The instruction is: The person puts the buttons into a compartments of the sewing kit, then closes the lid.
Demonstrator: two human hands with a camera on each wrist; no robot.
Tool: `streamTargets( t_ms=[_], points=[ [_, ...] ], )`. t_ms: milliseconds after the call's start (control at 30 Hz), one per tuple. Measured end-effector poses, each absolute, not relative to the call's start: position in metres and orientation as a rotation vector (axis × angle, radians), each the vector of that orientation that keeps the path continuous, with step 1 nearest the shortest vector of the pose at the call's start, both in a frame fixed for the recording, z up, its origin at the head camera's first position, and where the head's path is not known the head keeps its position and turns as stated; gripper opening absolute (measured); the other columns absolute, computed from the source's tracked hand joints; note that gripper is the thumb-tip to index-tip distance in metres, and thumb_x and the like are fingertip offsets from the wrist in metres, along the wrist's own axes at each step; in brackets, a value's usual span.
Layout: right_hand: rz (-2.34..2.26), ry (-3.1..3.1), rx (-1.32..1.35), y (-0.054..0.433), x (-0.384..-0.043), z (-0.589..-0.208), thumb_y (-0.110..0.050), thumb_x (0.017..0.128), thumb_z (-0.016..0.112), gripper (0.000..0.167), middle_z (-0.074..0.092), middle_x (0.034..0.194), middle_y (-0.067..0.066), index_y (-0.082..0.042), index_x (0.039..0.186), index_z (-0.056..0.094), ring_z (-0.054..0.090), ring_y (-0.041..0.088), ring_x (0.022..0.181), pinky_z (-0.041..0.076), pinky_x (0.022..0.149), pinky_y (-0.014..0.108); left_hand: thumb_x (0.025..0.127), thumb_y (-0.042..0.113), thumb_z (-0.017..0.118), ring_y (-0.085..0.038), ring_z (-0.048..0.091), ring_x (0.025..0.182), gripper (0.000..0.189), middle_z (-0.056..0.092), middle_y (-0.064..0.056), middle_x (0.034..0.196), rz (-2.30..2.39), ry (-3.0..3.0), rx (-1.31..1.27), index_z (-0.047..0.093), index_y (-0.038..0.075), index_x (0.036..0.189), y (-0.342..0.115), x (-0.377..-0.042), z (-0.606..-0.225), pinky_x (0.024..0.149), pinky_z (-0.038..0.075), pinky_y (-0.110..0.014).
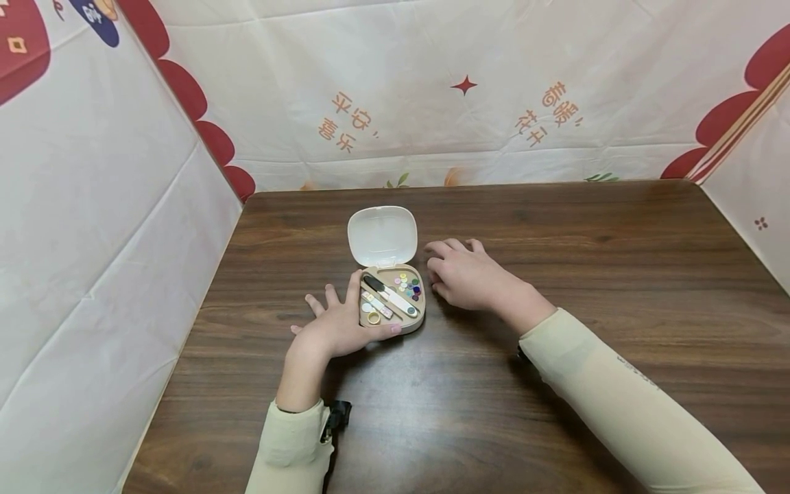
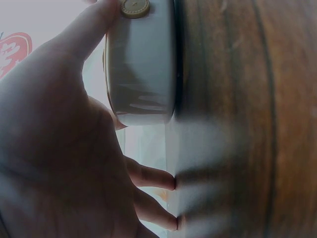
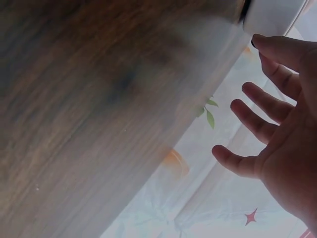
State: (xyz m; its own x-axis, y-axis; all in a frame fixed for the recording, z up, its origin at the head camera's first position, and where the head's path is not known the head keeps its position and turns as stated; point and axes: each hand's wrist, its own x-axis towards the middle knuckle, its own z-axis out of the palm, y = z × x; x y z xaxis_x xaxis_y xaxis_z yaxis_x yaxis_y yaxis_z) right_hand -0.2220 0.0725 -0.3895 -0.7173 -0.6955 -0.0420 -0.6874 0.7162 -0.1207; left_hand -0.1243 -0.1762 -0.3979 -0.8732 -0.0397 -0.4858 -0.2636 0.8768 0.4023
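A small cream sewing kit box (image 1: pixel 422 317) lies on the table with its white lid (image 1: pixel 382 235) raised behind it. In its compartments are several coloured buttons (image 1: pixel 404 281), a black-and-white slim tool (image 1: pixel 390 295), a gold ring (image 1: pixel 373 318) and a pale patterned strip (image 1: pixel 376 303). My left hand (image 1: pixel 336 328) rests against the box's left front corner, thumb along the front side and the other fingers spread. My right hand (image 1: pixel 459 276) hovers just right of the box. Its thumb and index finger pinch a small dark button (image 3: pixel 253 43), only its edge visible.
The box stands on a dark wooden table (image 1: pixel 555 384) whose far edge meets a white printed cloth (image 1: pixel 420 89). Another cloth wall (image 1: pixel 92 206) runs along the left side. A round catch (image 2: pixel 134 7) sits on the box's front.
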Motion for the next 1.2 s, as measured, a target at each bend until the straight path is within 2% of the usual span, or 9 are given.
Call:
streamTargets(
  t_ms=[467,800,967,1200],
  points=[
    [-0.269,2.873,-1.246,0.074,-0.219,-0.377,-0.02,0.098,0.07,0.013,0.053,0.158,0.013,-0.022,0.087,0.063,0.049,0.037,0.147,0.042,0.11,0.067,0.076,0.091,0.067,-0.063,-0.015,0.159,0.127,-0.001,-0.033,0.176,0.638,2.578,-0.214,-0.007,0.045,0.169,-0.177,-0.125,-0.398,0.098,0.006,-0.101],
    [-0.352,2.892,-1.336,0.07,-0.216,-0.371,-0.023,0.1,0.069,0.012,0.045,0.164,0.013,-0.022,0.088,0.065,0.042,0.038,0.152,0.043,0.11,0.068,0.076,0.091,0.066,-0.063,-0.017,0.158,0.129,-0.002,-0.033,0.176,0.648,2.572,-0.211,-0.008,0.043,0.17,-0.175,-0.126,-0.399,0.1,0.004,-0.1],
    [-0.408,2.904,-1.47,0.066,-0.219,-0.372,-0.017,0.098,0.072,0.01,0.054,0.154,0.016,-0.018,0.088,0.068,0.055,0.038,0.134,0.052,0.099,0.057,0.077,0.091,0.066,-0.062,-0.017,0.158,0.129,-0.003,-0.033,0.176,0.645,2.57,-0.213,-0.009,0.043,0.17,-0.174,-0.126,-0.398,0.102,0.004,-0.099],
    [-0.409,2.838,-1.47,0.049,-0.219,-0.373,-0.014,0.095,0.076,0.009,0.066,0.117,0.007,-0.016,0.091,0.068,0.064,0.026,0.102,0.059,0.081,0.045,0.076,0.092,0.065,-0.062,-0.017,0.159,0.128,-0.003,-0.032,0.176,0.637,2.568,-0.217,-0.01,0.045,0.169,-0.176,-0.125,-0.397,0.1,0.005,-0.1]
  ],
)
